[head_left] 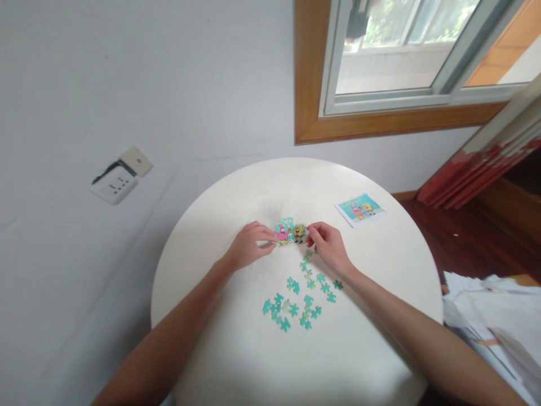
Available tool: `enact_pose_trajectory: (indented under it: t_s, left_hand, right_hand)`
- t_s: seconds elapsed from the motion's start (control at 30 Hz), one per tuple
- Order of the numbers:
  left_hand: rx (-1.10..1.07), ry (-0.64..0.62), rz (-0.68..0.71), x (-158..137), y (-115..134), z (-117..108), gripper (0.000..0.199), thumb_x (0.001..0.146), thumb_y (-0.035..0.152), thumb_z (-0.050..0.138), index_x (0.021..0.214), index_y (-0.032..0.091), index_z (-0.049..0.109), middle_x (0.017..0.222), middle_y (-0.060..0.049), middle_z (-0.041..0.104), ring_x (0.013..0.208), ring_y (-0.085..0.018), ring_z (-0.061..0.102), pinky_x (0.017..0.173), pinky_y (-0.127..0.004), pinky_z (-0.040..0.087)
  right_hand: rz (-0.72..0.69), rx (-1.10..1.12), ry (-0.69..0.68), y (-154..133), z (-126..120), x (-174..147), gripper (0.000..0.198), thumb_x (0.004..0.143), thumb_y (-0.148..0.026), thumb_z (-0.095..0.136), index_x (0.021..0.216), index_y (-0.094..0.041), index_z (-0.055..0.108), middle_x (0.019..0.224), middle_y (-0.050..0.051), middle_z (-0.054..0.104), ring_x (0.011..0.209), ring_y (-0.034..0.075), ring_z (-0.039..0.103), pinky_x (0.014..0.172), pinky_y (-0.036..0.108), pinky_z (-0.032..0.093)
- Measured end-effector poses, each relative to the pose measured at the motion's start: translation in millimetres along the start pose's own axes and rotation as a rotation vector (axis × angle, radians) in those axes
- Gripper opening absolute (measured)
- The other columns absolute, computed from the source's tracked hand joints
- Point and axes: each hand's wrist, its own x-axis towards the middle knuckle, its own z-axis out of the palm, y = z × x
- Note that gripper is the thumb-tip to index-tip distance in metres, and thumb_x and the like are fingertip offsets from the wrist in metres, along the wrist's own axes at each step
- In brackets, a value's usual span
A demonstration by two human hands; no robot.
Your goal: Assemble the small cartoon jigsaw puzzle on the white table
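A partly joined jigsaw puzzle [285,232] lies on the white table, showing a pink starfish figure and a yellow square figure. At its left edge, the fingers and thumb of my left hand [252,246] close on the border. My right hand [329,243] is pinched at the right edge, by the yellow figure; a puzzle piece seems to be between its fingertips, mostly hidden by them. Loose teal and green puzzle pieces [293,309] are scattered nearer to me, some of them just below my right hand.
A picture card [361,210] with the same figures lies at the right of the round table [228,366]. Behind are a wall with a socket [113,184] and a wood-framed window [310,128]. Papers [494,321] are piled at the lower right, below a red curtain [465,175].
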Motion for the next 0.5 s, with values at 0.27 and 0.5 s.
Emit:
enact_pose_trajectory:
  t_s: [0.27, 0.5]
  left_hand:
    - [0.038, -0.061, 0.03, -1.2, -6.8, 3.2, 0.01, 0.087, 0.024, 0.067, 0.085, 0.024, 0.077, 0.094, -0.002, 0.077, 0.086, -0.017, 0.064, 0.084, -0.033, 0.046]
    - [0.037, -0.082, 0.052, -1.3, -9.7, 5.2, 0.009, 0.087, 0.024, 0.069, 0.086, 0.025, 0.077, 0.094, 0.0, 0.076, 0.084, -0.017, 0.063, 0.083, -0.033, 0.046]
  right_hand:
    - [-0.001, -0.021, -0.007, 0.1, 0.5, -1.5, 0.026, 0.088, -0.041, 0.054, 0.087, -0.017, 0.064, 0.067, 0.001, 0.066, 0.059, 0.015, 0.061, 0.052, 0.025, 0.044]
    - [-0.013, -0.027, -0.014, -1.0, -0.6, -0.9, 0.024, 0.087, -0.039, 0.055, 0.081, -0.017, 0.064, 0.066, 0.002, 0.065, 0.059, 0.015, 0.061, 0.056, 0.027, 0.045]
